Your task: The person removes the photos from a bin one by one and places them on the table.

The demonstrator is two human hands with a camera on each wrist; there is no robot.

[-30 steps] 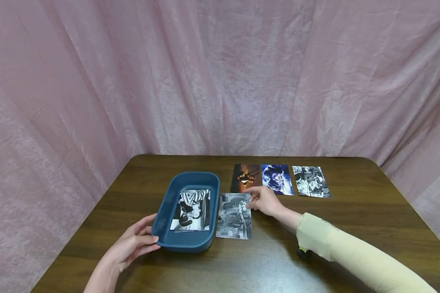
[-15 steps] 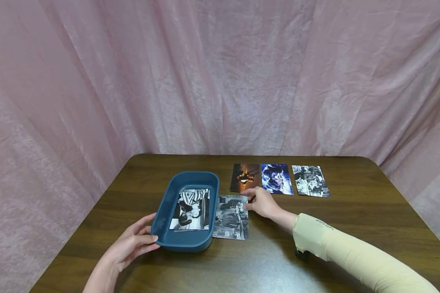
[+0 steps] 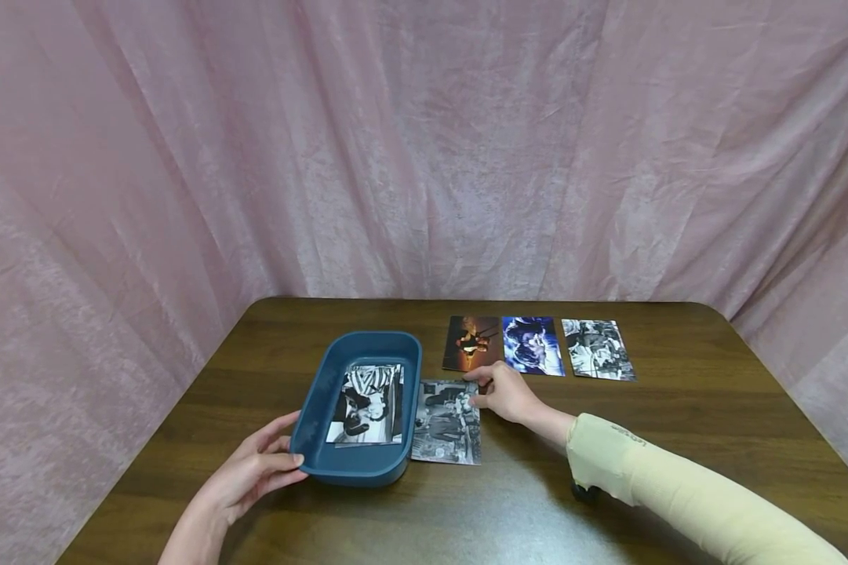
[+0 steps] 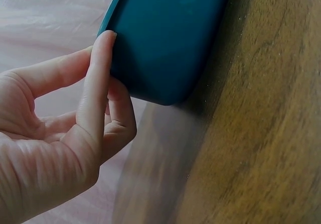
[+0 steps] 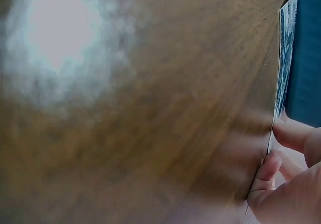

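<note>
My left hand (image 3: 250,475) pinches the near left corner of a dark blue plastic tray (image 3: 353,473). In the left wrist view, the thumb (image 4: 98,83) presses over the rim while other fingers bend beneath. Inside the tray lie black-and-white photo prints (image 3: 367,408), stacked loosely. Just right of the tray, another black-and-white photo print (image 3: 446,428) lies on the table, its left edge up against the tray wall. The right hand (image 3: 508,392) holds this print at its upper right corner. In the right wrist view, thumb and fingers (image 5: 293,134) meet at the print's edge.
Farther back on the wooden table (image 3: 664,455) lie three prints in a row: an orange-brown one (image 3: 471,344), a blue-purple one (image 3: 533,345) and a black-and-white one (image 3: 598,350). A pink curtain (image 3: 424,157) hangs behind the table.
The right hand has slid the print slightly left against the tray, and its top edge now sits a little nearer. Left hand and tray stay in place.
</note>
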